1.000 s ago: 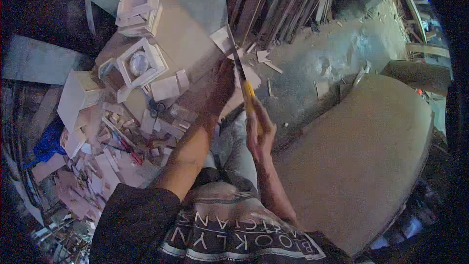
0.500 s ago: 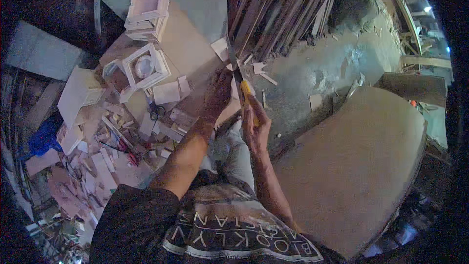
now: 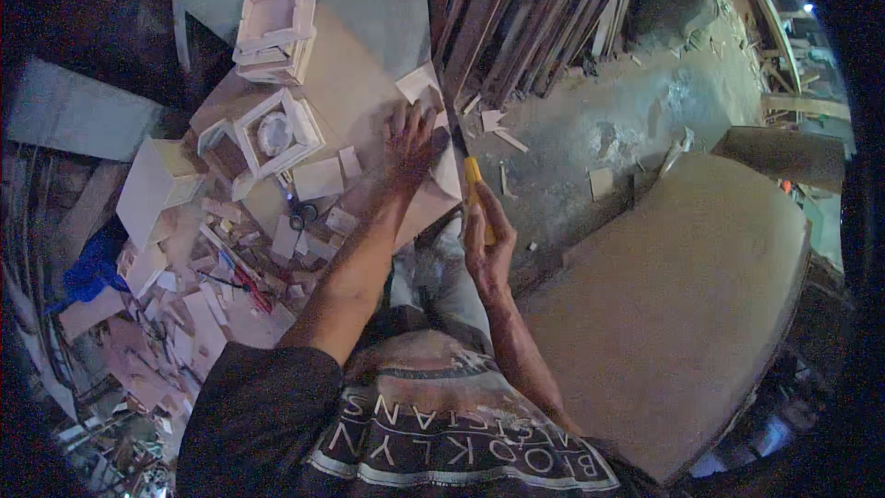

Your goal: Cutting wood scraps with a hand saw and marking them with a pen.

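While the right hand (image 3: 489,236) clasps the yellow-handled saw (image 3: 474,171), the left hand (image 3: 411,136) rests, fingers spread, on the board (image 3: 448,179), likely light, stiff, splintery and best pinned flat.

A patchy grey floor (image 3: 562,157) spreads; dark planks (image 3: 535,23) crowd beyond; a light (image 3: 808,8) glows.

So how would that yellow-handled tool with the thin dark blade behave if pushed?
The yellow-handled tool might flex along its blade, which looks thin here. Its thicker handle should be stiff, and slipping seems unlikely with the right hand wrapped around it.
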`<state>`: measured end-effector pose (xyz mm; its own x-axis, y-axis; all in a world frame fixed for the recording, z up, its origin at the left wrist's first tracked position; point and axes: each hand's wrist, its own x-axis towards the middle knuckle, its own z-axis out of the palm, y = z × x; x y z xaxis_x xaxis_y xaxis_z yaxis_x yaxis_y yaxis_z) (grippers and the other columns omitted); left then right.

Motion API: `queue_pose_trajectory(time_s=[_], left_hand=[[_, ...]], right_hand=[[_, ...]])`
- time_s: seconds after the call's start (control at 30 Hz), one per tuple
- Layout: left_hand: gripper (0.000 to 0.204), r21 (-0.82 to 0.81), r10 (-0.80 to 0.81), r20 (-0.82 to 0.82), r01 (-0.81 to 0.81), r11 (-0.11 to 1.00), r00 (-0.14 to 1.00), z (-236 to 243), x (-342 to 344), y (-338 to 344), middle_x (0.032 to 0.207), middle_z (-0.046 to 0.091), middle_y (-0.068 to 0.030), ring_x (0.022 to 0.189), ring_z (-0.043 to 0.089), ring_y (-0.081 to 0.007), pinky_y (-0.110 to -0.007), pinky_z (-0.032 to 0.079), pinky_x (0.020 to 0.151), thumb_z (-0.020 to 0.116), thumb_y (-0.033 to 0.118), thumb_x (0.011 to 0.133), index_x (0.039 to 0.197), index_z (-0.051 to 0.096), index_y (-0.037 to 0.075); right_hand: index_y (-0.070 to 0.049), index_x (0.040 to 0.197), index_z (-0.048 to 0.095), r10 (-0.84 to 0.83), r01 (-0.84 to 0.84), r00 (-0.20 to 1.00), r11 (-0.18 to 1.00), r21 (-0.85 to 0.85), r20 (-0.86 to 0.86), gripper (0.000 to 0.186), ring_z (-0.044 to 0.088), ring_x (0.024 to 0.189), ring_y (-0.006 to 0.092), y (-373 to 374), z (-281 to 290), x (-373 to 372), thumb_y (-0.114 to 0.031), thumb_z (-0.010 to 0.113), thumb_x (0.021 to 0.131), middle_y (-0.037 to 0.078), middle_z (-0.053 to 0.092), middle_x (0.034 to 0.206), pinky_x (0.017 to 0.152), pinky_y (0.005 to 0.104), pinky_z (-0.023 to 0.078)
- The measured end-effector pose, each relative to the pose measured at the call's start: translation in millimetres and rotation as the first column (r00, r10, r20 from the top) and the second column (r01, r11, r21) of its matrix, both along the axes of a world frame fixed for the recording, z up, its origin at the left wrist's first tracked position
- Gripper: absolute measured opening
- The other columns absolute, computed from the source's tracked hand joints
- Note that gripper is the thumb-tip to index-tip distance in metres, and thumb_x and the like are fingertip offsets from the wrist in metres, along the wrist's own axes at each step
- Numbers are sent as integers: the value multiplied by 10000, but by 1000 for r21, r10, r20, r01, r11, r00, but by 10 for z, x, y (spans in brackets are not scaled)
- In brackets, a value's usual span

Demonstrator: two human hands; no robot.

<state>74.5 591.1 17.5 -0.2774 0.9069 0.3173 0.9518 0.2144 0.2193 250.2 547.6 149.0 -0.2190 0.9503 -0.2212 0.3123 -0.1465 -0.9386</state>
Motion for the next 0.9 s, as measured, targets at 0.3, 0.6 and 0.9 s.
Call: queue_pose_trajectory(time_s=[0.3, 0.6, 0.9], left_hand=[[461, -169, -264, 1, 260, 951, 965, 125, -118, -382, 1368, 410, -99, 1303, 301, -336, -529, 263, 1045, 578, 181, 775, 1233, 536, 156], [416, -2, -251, 304, 264, 965, 919, 68, -48, -298, 1269, 500, -80, 1255, 362, -315, -516, 293, 1004, 642, 174, 776, 1183, 566, 135], [498, 84, -55, 442, 19, 996, 895, 262, 6, -450, 1262, 466, -140, 1173, 416, -376, -510, 309, 991, 649, 167, 762, 1233, 498, 116]], right_hand=[[11, 1244, 545, -206, 162, 958, 963, -217, -200, 406, 558, 861, 121, 171, 354, 37, -278, 504, 962, 57, 605, 942, 721, 271, 474], [-11, 1244, 555, -292, 287, 953, 955, -68, -81, 395, 437, 636, 42, 302, 323, 628, -286, 480, 971, -5, 531, 811, 547, 211, 372], [19, 1283, 498, -250, 248, 968, 967, -52, -29, 441, 557, 921, 157, 107, 562, 678, -273, 522, 952, 120, 572, 1138, 756, 267, 470]])
